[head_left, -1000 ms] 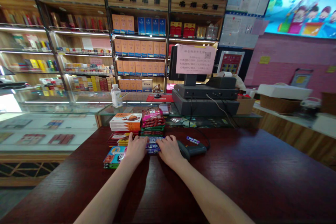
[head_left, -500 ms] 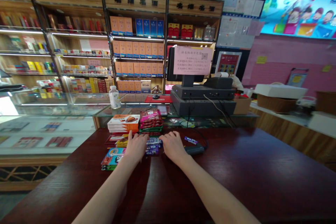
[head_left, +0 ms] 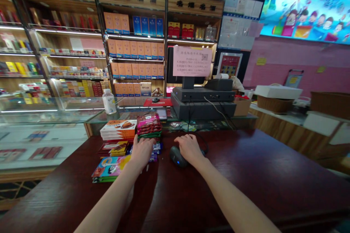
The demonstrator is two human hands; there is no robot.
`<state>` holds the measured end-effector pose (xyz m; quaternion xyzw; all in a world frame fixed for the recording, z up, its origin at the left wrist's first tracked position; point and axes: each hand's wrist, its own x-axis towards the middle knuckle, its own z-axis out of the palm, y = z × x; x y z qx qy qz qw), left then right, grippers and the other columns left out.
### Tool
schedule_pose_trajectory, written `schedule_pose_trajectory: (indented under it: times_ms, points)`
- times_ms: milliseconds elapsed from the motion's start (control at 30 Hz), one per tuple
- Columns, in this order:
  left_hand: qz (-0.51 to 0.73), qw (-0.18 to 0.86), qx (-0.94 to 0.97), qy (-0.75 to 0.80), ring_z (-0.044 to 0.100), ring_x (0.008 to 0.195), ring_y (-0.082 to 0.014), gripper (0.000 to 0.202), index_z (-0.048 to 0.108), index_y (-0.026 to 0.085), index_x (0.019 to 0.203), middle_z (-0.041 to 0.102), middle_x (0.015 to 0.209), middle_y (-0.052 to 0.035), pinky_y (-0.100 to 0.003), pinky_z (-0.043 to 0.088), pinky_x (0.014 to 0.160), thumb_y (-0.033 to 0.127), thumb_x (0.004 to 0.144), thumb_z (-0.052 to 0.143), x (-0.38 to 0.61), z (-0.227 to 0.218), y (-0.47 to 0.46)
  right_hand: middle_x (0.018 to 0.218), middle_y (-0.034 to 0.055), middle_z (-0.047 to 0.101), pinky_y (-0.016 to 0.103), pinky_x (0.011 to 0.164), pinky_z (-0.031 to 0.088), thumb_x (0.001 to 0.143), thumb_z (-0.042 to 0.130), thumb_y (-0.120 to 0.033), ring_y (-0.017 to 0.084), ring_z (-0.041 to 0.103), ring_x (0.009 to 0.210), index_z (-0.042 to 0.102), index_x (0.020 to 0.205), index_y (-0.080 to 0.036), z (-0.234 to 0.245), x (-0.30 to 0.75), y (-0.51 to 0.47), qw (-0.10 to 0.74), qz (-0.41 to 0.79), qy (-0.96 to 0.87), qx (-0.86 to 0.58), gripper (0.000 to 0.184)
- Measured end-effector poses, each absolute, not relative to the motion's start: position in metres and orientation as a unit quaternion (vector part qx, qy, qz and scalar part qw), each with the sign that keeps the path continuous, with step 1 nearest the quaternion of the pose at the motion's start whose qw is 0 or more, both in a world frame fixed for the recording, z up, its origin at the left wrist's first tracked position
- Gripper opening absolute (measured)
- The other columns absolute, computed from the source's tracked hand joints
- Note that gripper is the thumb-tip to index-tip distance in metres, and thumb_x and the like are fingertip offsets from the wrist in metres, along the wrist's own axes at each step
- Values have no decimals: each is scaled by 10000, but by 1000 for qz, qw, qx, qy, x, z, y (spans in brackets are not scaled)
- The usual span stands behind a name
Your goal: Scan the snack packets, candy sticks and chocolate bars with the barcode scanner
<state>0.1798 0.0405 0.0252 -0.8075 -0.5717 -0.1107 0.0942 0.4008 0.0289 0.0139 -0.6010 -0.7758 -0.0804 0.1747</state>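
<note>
My left hand (head_left: 140,153) rests palm down on purple-and-blue snack packs (head_left: 154,153), fingers spread and partly hiding them. My right hand (head_left: 190,148) is over a black handheld scanner (head_left: 178,156) with a blue light, its fingers curled; whatever is beneath them is hidden. Left of my left hand are dark red and yellow packets (head_left: 117,148) and blue-and-pink packets (head_left: 108,165). White-and-orange boxes (head_left: 119,128) and red-pink packets (head_left: 149,123) are piled just beyond it.
The dark wooden table (head_left: 240,174) meets a glass counter behind. On that counter stand a bottle (head_left: 109,102) and a cash register (head_left: 202,98) with a pink notice (head_left: 191,61). A cable (head_left: 188,120) hangs toward the table. Stocked shelves (head_left: 136,58) fill the back wall.
My right hand has moved off the purple packs and to the right, uncovering the scanner's lit end. The loose purple stick pack there is now out of sight. My left hand stays on the packs.
</note>
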Motion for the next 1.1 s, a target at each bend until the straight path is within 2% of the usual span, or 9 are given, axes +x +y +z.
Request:
schedule_pose_trajectory:
  times_ms: [233,433,667,767,900,1100]
  points:
    - [-110,77,-833,-536,620,1145,-270,328,681,286,1108,737,1110,-40,-568,149,1188,149,887,481,206,21,49,1040,24,749,341,944,265,948,479,-125,198,591,1036,697,1085,-260,4,444,33,172,-67,-747,-639,291]
    - [-61,50,-850,-521,574,1201,-295,220,746,277,902,726,1118,-48,-599,114,1191,147,782,615,217,17,51,1039,22,745,340,913,276,955,500,-158,196,597,1030,702,1071,-265,-7,469,32,165,-62,-721,-670,257]
    - [-18,61,-850,-523,543,1220,-321,145,772,243,840,704,1148,-90,-607,166,1171,190,723,704,224,21,46,1039,31,744,351,902,283,947,506,-169,212,600,1035,703,1078,-270,-19,478,34,162,-58,-711,-682,257]
    - [-26,87,-849,-520,555,1192,-325,148,779,222,844,702,1136,-112,-606,215,1156,175,755,670,224,17,48,1046,27,747,357,905,287,944,502,-166,216,603,1039,704,1083,-272,-22,479,35,170,-56,-710,-681,267]
    - [-40,141,-850,-506,571,1149,-329,260,779,175,913,695,1116,-146,-595,281,1133,139,846,530,223,6,51,1047,28,747,359,905,291,944,493,-163,214,604,1041,704,1078,-273,-23,479,36,177,-50,-707,-683,273]
    - [-71,171,-858,-480,580,1096,-303,251,750,148,934,687,1081,-143,-548,295,1133,156,865,508,226,-2,58,1051,23,750,361,911,292,949,494,-171,216,606,1043,703,1082,-275,-23,479,38,191,-41,-706,-680,269]
